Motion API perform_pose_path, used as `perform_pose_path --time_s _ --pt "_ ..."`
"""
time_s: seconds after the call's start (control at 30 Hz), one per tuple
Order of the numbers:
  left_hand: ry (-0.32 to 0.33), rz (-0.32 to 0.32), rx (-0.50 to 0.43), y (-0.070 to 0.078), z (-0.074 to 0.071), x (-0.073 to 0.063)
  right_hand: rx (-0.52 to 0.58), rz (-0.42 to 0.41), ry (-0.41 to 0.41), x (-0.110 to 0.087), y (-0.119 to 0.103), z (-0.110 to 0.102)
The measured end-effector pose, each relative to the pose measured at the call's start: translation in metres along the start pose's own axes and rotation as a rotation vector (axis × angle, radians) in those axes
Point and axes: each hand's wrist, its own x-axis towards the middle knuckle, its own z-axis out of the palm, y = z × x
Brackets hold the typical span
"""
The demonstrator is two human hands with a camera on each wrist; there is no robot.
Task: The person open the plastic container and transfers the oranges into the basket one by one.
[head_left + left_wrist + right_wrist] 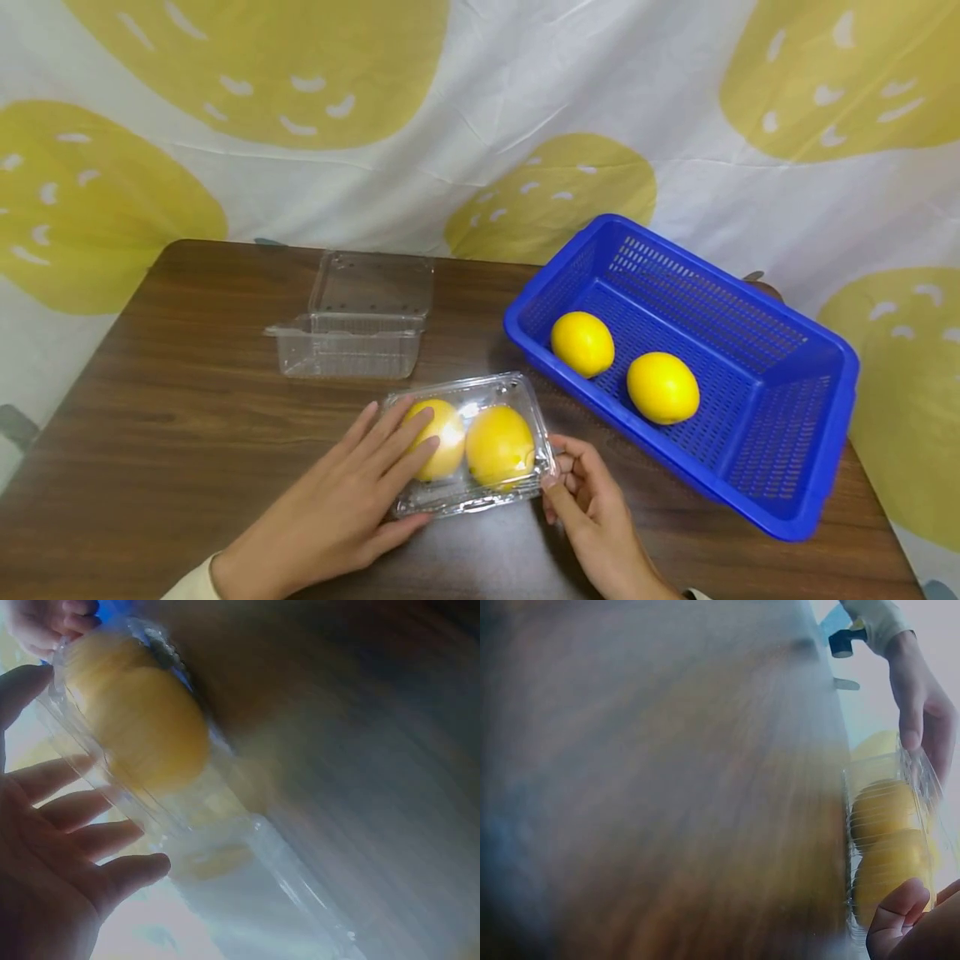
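Resting on the box [465,498], the left hand [362,493] has its fingers straight and spread across the top, gripping nothing. The right hand [597,518] pinches the box's right edge with curled fingers and thumb. Two lemons [501,448] sit side by side inside the box, which is on the table [172,417]. Behind it, to the left, stands an open tub [348,356]; to the right, a basket [791,454] holds two more lemons [663,388].
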Motion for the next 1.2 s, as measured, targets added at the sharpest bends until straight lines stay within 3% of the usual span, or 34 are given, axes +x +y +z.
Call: perform_pose_path --time_s 0.2,0.57,0.87,1.2 --pt "-0.026 -0.043 -0.021 -0.005 -0.003 -0.008 -0.008 0.010 -0.001 0.000 0.000 -0.001" --pt "-0.046 -0.064 -0.041 -0.009 -0.006 -0.016 -0.014 0.012 -0.002 -0.001 -0.001 -0.001" --pt "-0.060 -0.099 -0.077 -0.011 -0.002 -0.015 0.008 0.016 0.009 0.001 -0.002 0.000" --pt "-0.062 -0.104 -0.090 -0.012 -0.001 -0.015 0.138 0.260 0.069 -0.001 -0.005 0.011"
